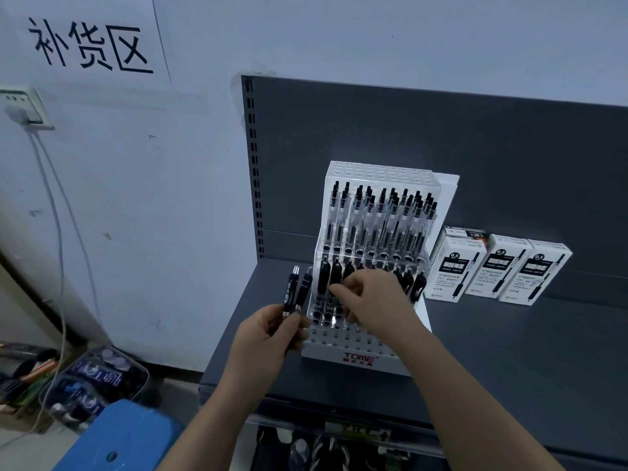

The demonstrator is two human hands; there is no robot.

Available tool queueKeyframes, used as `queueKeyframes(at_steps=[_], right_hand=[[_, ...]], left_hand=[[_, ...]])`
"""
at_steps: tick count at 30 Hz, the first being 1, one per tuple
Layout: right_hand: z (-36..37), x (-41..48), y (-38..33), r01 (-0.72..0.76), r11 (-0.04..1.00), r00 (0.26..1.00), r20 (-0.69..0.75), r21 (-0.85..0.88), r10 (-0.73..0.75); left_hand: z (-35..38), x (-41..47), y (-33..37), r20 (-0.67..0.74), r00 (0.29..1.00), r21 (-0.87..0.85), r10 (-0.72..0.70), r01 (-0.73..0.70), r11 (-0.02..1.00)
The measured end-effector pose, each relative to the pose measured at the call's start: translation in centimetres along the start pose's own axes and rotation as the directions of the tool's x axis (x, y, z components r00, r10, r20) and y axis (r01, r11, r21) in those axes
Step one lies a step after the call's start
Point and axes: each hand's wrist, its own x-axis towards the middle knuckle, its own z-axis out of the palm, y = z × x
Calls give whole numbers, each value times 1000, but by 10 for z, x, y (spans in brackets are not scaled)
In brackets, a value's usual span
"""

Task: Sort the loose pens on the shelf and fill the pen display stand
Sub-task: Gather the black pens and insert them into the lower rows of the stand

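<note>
While the left hand grips two black pens upright in curled fingers, just beside the left edge of the stand, the right hand reaches over the stand's middle tier with its fingers curled downward. Its fingertips sit at the lower end of one of the dark pens standing in that tier; it may be pinching that pen, but the hand covers the contact and I cannot tell. The white pen display stand, with red lettering on its front, stands on a dark grey shelf against the shelf's back panel. Its top tier is packed with clear-barrelled pens with black tops, the middle tier holds a row of the dark pens, and the lowest tier shows many open holes in front of the hands. To the right of the stand, three white pen boxes stand side by side on the shelf against the back panel. On the pale wall to the left hang a paper sign with large black characters and a wall socket with cables trailing down. A blue stool sits on the floor at lower left.
</note>
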Motion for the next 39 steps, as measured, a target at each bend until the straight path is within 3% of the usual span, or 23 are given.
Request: queueKeyframes(at_steps=[2,4,7,11,16,22,26,34,39], right_hand=[[-4,-11,-3,-27,957,999,40,289,16],[-4,-18,-7,-46,895,994,108,444,-3],[-9,-22,-7,-69,853,994,105,517,17],[-33,-23,-1,-52,746,996,-18,664,85],[-42,-20,11,46,879,950,-291,475,108],[-17,-11,12,141,941,946,-322,307,-36],[-21,-6,9,211,954,905,-412,213,-108],[0,0,13,77,994,971,-231,74,-58],[10,-3,19,12,996,982,-188,93,5]], left_hand=[[4,-1,0,48,999,-25,10,-9,1000],[9,-3,-1,119,993,-3,7,-7,1000],[14,-3,-3,169,986,5,-1,0,1000],[9,5,-8,48,998,35,45,-46,998],[4,8,-9,-30,999,53,45,-44,998],[6,11,-11,-15,1000,33,12,-11,999],[2,12,-11,-4,1000,31,13,-13,999],[-1,13,-12,-8,998,92,65,-64,994],[-3,12,-11,-45,993,121,106,-100,988]])
